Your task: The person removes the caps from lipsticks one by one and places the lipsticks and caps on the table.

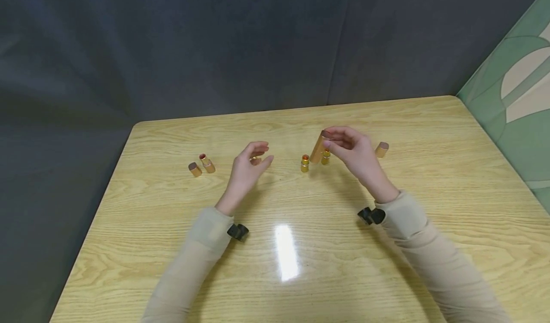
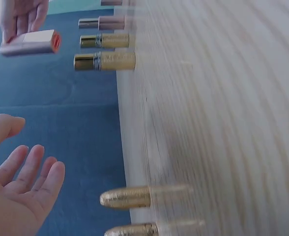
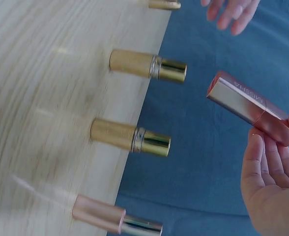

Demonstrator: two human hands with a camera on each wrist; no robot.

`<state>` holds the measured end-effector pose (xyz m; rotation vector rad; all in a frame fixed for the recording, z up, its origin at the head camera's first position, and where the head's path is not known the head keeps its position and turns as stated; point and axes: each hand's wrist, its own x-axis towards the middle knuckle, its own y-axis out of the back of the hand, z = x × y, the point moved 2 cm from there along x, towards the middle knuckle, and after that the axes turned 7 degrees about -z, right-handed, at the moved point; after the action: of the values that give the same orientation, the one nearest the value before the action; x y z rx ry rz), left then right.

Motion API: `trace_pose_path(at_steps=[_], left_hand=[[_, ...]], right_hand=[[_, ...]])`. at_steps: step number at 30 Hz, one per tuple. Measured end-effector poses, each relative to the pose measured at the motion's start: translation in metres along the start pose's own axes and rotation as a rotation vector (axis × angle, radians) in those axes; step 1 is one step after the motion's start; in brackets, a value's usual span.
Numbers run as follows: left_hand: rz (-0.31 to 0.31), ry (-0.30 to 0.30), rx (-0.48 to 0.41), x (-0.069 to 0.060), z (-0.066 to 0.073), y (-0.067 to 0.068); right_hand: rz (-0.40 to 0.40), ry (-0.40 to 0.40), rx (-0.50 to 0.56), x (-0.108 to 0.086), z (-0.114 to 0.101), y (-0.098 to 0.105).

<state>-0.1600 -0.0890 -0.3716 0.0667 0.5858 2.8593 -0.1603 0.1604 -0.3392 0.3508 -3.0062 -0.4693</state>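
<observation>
My right hand pinches a rose-gold lipstick marked MISSHA by one end, tilted above the table. Close by stand two gold lipstick bases without caps, and a pink lipstick base that the right hand hides in the head view. My left hand hovers apart from everything, fingers relaxed and bent a little. Beside it stand two rounded gold caps, mostly hidden behind the hand in the head view.
At the left of the wooden table, a rose-gold lipstick base stands next to a rose-gold cap. Another rose-gold cap stands right of the right hand. A dark cloth hangs behind the table.
</observation>
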Motion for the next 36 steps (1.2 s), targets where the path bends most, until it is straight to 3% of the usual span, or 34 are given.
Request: trace_pose_path(at_steps=[17, 25, 36], left_hand=[[-0.175, -0.020, -0.046, 0.001, 0.012, -0.038], [-0.229, -0.006, -0.063, 0.001, 0.014, -0.049], [-0.186, -0.027, -0.081, 0.000, 0.017, -0.053]], right_hand=[[-0.081, -0.067, 0.007, -0.002, -0.001, -0.020], [-0.104, -0.065, -0.007, -0.001, -0.001, -0.024], [-0.132, -0.084, 0.002, -0.001, 0.001, -0.027]])
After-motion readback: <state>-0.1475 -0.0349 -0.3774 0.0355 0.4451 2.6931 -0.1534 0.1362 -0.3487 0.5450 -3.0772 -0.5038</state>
